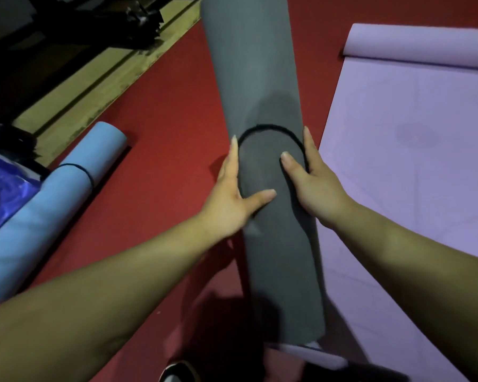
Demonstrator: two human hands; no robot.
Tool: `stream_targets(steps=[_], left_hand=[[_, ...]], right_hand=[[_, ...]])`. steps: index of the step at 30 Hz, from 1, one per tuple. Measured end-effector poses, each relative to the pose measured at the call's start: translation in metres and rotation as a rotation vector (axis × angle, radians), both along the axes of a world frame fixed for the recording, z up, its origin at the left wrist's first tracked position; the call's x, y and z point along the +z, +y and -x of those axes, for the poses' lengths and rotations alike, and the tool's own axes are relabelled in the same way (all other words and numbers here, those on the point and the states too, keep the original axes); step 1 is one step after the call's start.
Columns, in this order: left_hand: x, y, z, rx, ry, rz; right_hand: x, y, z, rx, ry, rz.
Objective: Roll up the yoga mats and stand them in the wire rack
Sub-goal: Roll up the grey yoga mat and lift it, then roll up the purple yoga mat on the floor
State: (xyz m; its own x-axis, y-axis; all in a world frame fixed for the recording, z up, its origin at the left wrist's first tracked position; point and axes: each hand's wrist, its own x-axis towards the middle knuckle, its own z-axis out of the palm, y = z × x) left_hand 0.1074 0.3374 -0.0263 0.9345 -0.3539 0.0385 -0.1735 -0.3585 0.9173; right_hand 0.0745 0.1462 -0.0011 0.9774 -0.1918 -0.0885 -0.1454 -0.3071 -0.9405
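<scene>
A grey rolled mat (260, 78) stands tilted in front of me, its lower end near my feet. A thin black band (271, 127) loops around its middle. My left hand (229, 199) grips the roll's left side, thumb laid across the front and forefinger straight along the edge. My right hand (312, 188) grips the right side the same way, and the band runs down between its thumb and forefinger. A blue rolled mat (53, 210) with its own black band lies on the floor at the left. A purple mat (411, 161) lies flat at the right, its far end curled. No wire rack is in view.
Red carpet (163, 119) covers the floor between the mats. A strip of wooden floor (94, 86) runs diagonally at the upper left, with dark objects beyond it. A shiny blue bag (0, 194) lies beside the blue mat. My shoe (177, 373) shows at the bottom.
</scene>
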Motion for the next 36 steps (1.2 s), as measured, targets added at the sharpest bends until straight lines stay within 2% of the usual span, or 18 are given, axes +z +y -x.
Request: stream_targets(steps=[4,6,9,11,15,19,22,25,29,33,36], left_hand=[[0.037,0.066,-0.037,0.054,-0.126,-0.198],[0.044,0.099,-0.044,0.152,-0.086,-0.335],[0.035,0.119,-0.025,0.222,-0.020,-0.562],[0.021,0.111,-0.001,0.164,0.019,-0.595],[0.005,0.067,0.038,-0.126,0.065,-0.632],[0.012,0.006,0.058,-0.543,0.014,-0.818],[0.019,-0.052,0.077,-0.701,0.006,-0.875],[0.008,-0.109,0.104,-0.814,0.035,-0.866],[-0.030,-0.172,0.161,-0.812,0.144,-0.786],[-0.080,-0.186,0.215,-0.899,0.270,-0.842],[-0.102,-0.177,0.233,-0.898,0.229,-0.894]], right_hand=[[-0.003,0.053,-0.035,0.063,0.104,-0.364],[-0.003,0.079,-0.041,0.142,0.204,-0.429],[-0.011,0.087,-0.037,0.235,0.259,-0.245],[-0.020,0.070,-0.023,0.288,0.260,-0.048],[-0.029,0.006,0.026,0.480,0.370,0.331],[-0.017,-0.066,0.081,0.632,0.539,0.569],[-0.015,-0.115,0.121,0.643,0.594,0.626],[-0.021,-0.156,0.170,0.651,0.637,0.596],[-0.053,-0.204,0.235,0.565,0.666,0.572],[-0.101,-0.227,0.295,0.476,0.705,0.551],[-0.122,-0.230,0.331,0.377,0.594,0.459]])
